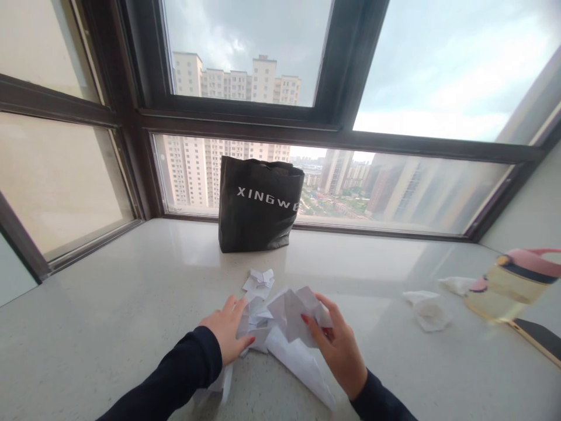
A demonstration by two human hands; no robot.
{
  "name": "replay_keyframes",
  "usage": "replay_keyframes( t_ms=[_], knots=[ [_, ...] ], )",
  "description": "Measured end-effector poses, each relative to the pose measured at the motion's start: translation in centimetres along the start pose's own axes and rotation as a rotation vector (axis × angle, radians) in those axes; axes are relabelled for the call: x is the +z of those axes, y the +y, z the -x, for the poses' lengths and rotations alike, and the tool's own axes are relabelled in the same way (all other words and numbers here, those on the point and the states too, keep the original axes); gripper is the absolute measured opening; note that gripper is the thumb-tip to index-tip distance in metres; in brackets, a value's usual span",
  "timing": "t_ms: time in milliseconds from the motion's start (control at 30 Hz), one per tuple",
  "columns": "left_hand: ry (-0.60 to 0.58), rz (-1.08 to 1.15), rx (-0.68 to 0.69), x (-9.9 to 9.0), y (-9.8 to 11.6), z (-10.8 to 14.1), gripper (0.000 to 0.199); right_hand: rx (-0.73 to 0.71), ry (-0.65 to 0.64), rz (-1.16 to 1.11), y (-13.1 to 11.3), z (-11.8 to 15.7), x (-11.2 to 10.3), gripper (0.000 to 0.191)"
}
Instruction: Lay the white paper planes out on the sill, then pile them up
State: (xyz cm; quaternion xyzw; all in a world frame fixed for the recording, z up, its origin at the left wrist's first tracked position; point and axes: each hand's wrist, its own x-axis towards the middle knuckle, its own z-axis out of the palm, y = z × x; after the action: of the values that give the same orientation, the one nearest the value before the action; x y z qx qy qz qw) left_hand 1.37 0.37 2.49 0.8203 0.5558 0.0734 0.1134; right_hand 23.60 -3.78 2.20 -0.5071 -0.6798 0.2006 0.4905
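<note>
A heap of creased white paper point(260, 316) lies in front of me on the white sill. My right hand point(339, 342) is closed on a folded sheet of white paper point(298, 313), thumb on its near face and fingers behind. My left hand point(224, 328) curls around the left side of the heap, with crumpled paper between its thumb and fingers; its fingertips are partly hidden. A rolled or folded white sheet point(302, 365) slants toward me below the right hand. Beyond the heap sits a small folded paper piece point(259, 280). More paper shows under my left wrist.
A black bag point(260, 204) with white lettering stands upright near the window point(350, 175). To the right are crumpled tissues point(427, 310), a yellowish bottle with a pink lid point(511, 283), and a dark flat object with a gold edge point(539, 339), perhaps a phone.
</note>
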Motion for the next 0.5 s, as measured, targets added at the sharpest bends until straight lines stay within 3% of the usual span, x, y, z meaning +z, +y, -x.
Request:
replay_keyframes(
  t_ms=[100, 200, 300, 400, 500],
  knots=[
    [0.001, 0.144, 0.119, 1.1, -0.7, -0.5, 0.073, 0.102, -0.069, -0.207, -0.2, -1.1, 0.1, 0.051],
    [0.085, 0.368, 0.23, 0.6, -1.2, -1.0, 0.069, 0.059, -0.023, -0.072, 1.2, -1.5, 0.5, 0.053],
    [0.053, 0.546, 0.193, -1.0, -1.3, -1.3, 0.064, 0.0, 0.088, 0.147, 3.2, -1.4, 0.6, 0.05],
    [0.008, 0.655, 0.145, -2.3, -1.1, -1.4, 0.055, -0.041, 0.075, 0.255, 4.3, -1.3, 0.4, 0.043],
    [0.124, 0.624, 0.147, -2.4, -1.0, -1.7, 0.041, -0.068, 0.027, 0.315, 4.2, -1.1, 0.5, 0.038]
  ],
)
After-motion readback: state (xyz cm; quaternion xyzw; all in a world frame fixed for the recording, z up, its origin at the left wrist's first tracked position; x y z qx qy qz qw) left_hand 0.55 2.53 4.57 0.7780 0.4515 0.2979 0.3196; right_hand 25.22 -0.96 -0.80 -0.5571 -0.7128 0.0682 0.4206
